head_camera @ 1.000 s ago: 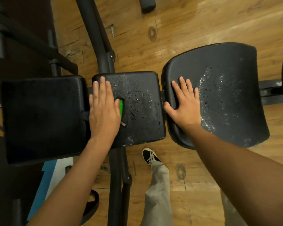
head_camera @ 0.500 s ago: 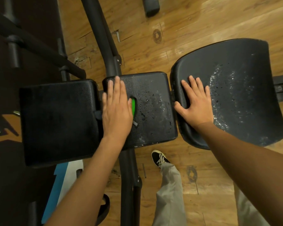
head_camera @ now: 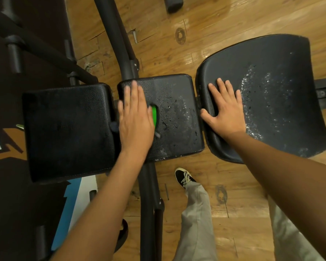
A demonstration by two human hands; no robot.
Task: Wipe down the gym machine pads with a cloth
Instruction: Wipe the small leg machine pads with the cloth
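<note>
Three black machine pads lie in a row: a left pad (head_camera: 68,129), a middle pad (head_camera: 175,119) and a curved right pad (head_camera: 271,95). Droplets cover the right half of the middle pad and the centre of the curved pad. My left hand (head_camera: 135,119) lies flat with straight fingers on the left part of the middle pad and presses a cloth. Only a green patch of the cloth (head_camera: 154,115) and a dark corner show past the hand. My right hand (head_camera: 224,112) rests flat with spread fingers on the left part of the curved pad.
A black frame tube (head_camera: 120,44) runs under the middle pad, from far to near. More dark bars (head_camera: 36,44) stand at the upper left. My shoe (head_camera: 183,178) and trouser legs are on the wood floor (head_camera: 196,44) below the pads.
The view has shifted, so the pads sit further right in frame. My left hand is blurred and has barely moved on the middle pad. My right hand stays in place.
</note>
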